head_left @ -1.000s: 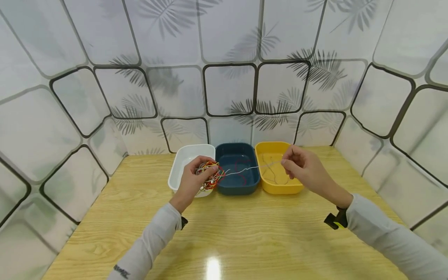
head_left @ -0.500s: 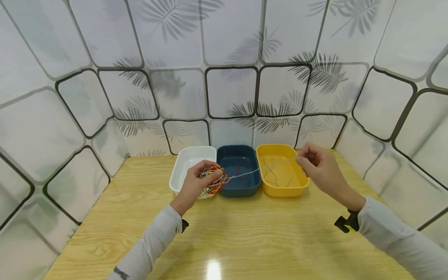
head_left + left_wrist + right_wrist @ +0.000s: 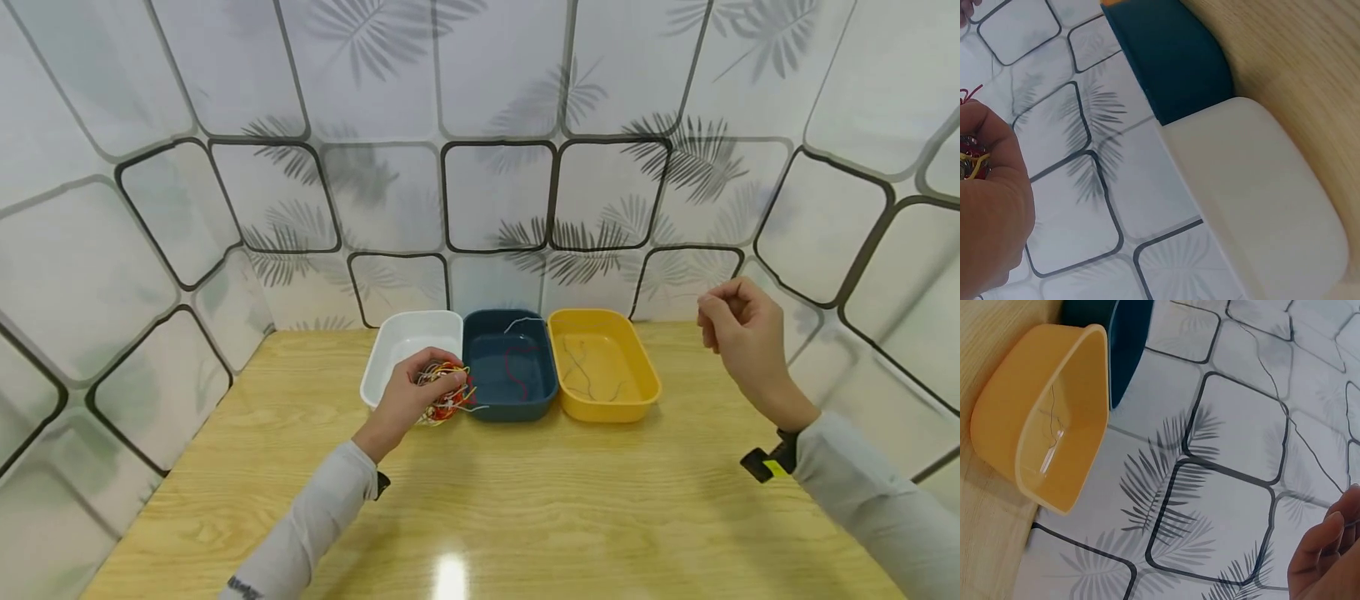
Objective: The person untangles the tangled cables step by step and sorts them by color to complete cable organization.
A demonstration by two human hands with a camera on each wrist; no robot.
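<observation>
My left hand (image 3: 401,408) grips a tangled bundle of red, yellow and white strings (image 3: 444,402) above the front of the white bin (image 3: 369,379). In the left wrist view, part of that bundle shows between the curled fingers. Raised to the right of the yellow bin (image 3: 652,383), my right hand (image 3: 753,337) pinches one end of a thin pale string (image 3: 1297,429). That string trails leftward, and its loose end hangs over the back of the dark blue bin (image 3: 491,412), apart from the bundle.
All three bins stand side by side on the wooden table (image 3: 525,500), against a patterned curtain (image 3: 495,196). A red string (image 3: 510,367) lies in the blue bin. Several greyish strings (image 3: 581,367) lie in the yellow one.
My right hand has moved right and up, drawing the pale string out of the bundle. Earlier it stretched between both hands; now its far end is loose. My left hand stays almost in place.
</observation>
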